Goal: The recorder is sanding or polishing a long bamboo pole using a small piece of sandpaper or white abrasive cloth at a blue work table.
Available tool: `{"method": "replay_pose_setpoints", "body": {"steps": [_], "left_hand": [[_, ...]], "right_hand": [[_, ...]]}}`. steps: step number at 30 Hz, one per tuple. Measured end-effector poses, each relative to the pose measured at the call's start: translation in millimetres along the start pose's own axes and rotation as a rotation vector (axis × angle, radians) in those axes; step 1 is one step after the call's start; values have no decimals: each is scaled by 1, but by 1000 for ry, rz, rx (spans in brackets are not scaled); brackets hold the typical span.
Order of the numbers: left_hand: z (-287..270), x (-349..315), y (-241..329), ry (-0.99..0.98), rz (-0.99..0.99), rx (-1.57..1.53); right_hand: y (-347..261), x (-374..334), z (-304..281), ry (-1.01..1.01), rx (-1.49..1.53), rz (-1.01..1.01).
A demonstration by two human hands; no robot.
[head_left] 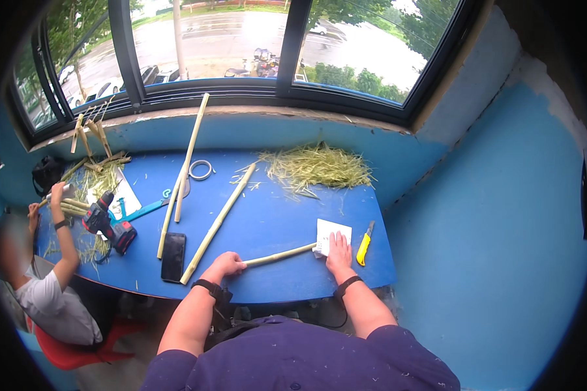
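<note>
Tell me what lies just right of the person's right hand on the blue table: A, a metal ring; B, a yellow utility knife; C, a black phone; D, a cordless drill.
B: the yellow utility knife lies just right of the right hand, which presses on a white sheet over the bamboo stick.

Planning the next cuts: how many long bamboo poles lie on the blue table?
4. One held in the left hand; one diagonal mid-table; two toward the window. Short pieces by the co-worker may hide more.

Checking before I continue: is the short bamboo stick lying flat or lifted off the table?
Flat: the short bamboo stick lies along the blue table.
</note>
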State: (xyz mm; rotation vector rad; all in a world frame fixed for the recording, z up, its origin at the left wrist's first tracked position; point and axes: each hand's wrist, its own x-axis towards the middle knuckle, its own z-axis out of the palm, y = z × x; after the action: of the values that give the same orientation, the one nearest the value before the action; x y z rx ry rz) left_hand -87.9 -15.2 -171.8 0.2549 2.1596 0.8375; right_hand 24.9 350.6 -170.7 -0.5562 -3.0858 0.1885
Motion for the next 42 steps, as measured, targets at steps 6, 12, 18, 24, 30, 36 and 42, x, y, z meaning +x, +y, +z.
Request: {"method": "replay_pose_setpoints", "body": {"steps": [6,12,18,24,30,36,42], "left_hand": [[-11,-3,14,-30,-22,58],[-21,3,9,-84,140,152],[-9,7,-2,-223,-4,-51],[-13,-8,11,-148,71,-33],[-4,2,-4,-158,57,-31],[-7,-9,14,-101,43,-51],[-5,-5,7,-97,33,-119]], "right_hand": [[9,3,9,41,16,-42],[13,2,6,31,27,-63],[2,-1,3,17,-5,-35],[-23,-20,22,132,18,-82],[-162,-66,2,-60,290,-523],[-158,-59,13,21,192,-681],[-23,-1,25,183,-52,-193]]}}
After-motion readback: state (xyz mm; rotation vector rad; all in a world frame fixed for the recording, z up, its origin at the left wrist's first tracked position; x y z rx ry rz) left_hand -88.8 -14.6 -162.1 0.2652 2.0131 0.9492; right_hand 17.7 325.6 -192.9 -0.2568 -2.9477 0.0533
